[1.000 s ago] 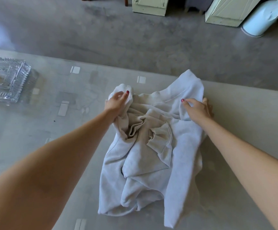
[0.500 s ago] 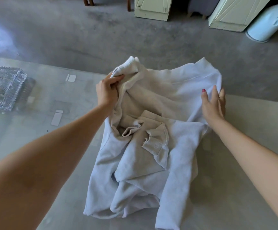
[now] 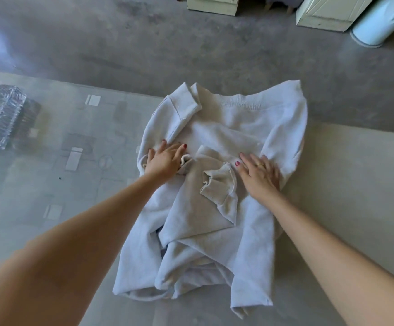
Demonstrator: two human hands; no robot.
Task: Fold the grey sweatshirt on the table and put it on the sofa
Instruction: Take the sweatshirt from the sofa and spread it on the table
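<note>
Our left hand (image 3: 165, 160) and right hand (image 3: 259, 176) press flat on rumpled pale-grey cotton sweatshirt (image 3: 214, 196), fingers straight; we judge folding barely begun, sofa unseen.

Pale grey sweatshirt (image 3: 224, 208), red nails

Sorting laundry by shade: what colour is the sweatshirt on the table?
Pale grey, plain with no pattern; the sweatshirt shows best in the head view.

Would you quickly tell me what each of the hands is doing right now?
Left hand: open, fingers flat on the grey sweatshirt.
Right hand: open, pressing flat on the sweatshirt.
</note>
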